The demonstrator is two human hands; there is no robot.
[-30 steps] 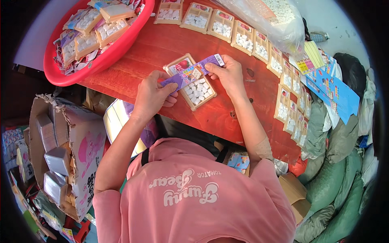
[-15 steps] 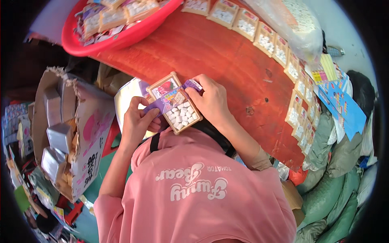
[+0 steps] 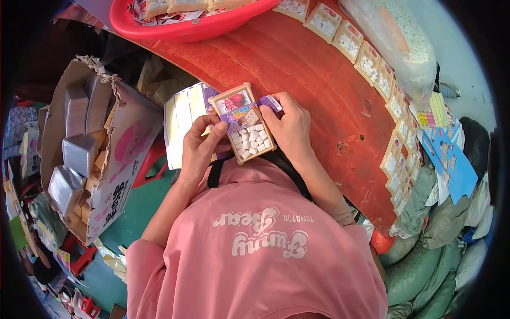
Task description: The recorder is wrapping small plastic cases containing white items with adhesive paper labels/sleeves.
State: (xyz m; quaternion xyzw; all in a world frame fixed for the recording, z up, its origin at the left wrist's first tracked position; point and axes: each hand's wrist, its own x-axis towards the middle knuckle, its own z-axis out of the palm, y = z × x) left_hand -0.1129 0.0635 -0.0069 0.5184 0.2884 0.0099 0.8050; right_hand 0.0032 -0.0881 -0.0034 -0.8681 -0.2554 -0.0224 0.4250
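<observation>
Tan tray (image 3: 229,92) of white pieces (image 3: 249,141), a purple band (image 3: 245,117) across its middle, lies between two hands, just beyond the wearer's shirt at twelve o'clock. Left hand (image 3: 204,137), at its nine o'clock, half-curled, grips tray and band edge; right hand (image 3: 289,123), at three, pinches the band's other end.

Between both hands (image 3: 201,139) (image 3: 291,125) we see a smooth plastic tray (image 3: 229,93) and glossy paper strip (image 3: 241,118). Beyond, the wooden table (image 3: 329,114) shines faintly.
</observation>
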